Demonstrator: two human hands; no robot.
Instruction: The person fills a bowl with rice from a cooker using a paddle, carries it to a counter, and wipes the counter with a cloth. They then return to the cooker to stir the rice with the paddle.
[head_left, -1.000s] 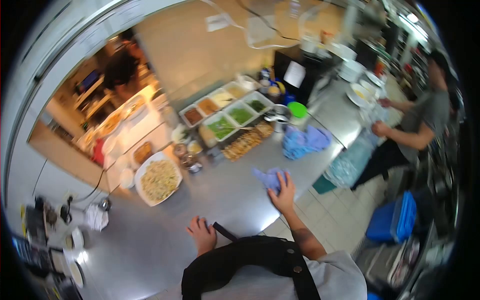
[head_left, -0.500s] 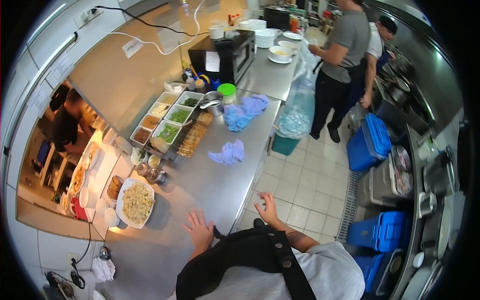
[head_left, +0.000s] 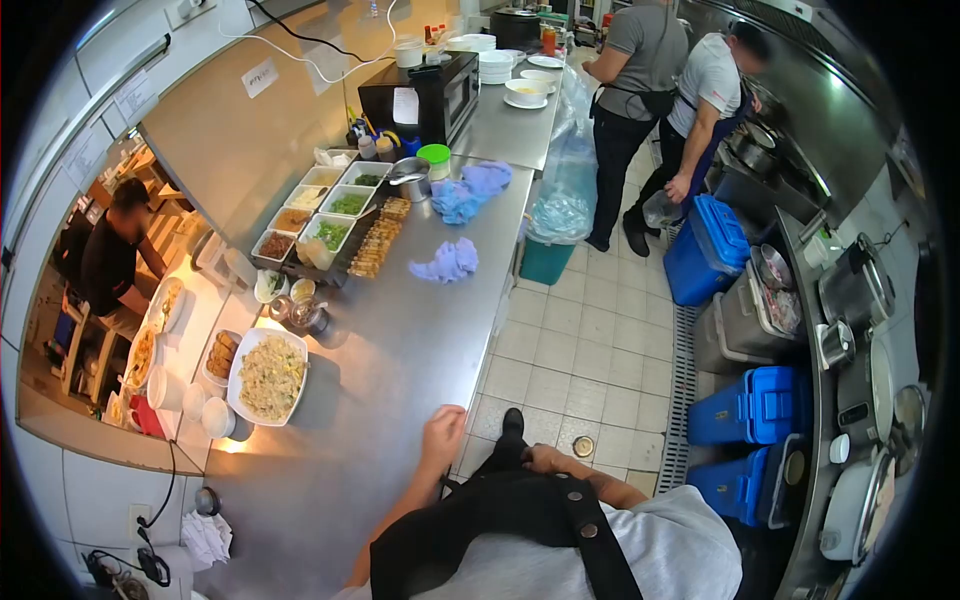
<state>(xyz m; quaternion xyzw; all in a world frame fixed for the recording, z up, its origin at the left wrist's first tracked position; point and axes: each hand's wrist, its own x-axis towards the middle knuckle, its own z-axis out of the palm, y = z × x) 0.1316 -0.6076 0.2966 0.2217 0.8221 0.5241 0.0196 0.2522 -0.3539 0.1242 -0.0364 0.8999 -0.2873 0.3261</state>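
Observation:
My left hand (head_left: 443, 436) is loosely closed above the edge of the steel counter (head_left: 380, 370), and I see nothing in it. Close against the front of my black apron (head_left: 480, 500), my right hand (head_left: 550, 461) has its fingers curled; whatever it holds, if anything, is hidden. Ahead and left of my hands, a white bowl of fried rice (head_left: 268, 378) stands on the counter. Beside it are a smaller dish of browned food (head_left: 220, 356) and two jars (head_left: 298, 313). A crumpled purple cloth (head_left: 447, 262) lies farther up the counter.
Trays of chopped toppings (head_left: 335, 225) and a row of skewered or sliced browned food (head_left: 380, 237) line the counter. A microwave (head_left: 440, 95) stands beyond. Two co-workers (head_left: 650, 90) are in the aisle, near blue bins (head_left: 708, 250). Another person (head_left: 120, 245) is behind the serving window.
My left hand has risen from the counter and moved right, its spread fingers now curled. My right hand has drawn down to my apron and closed. The view has shifted; a co-worker bends forward.

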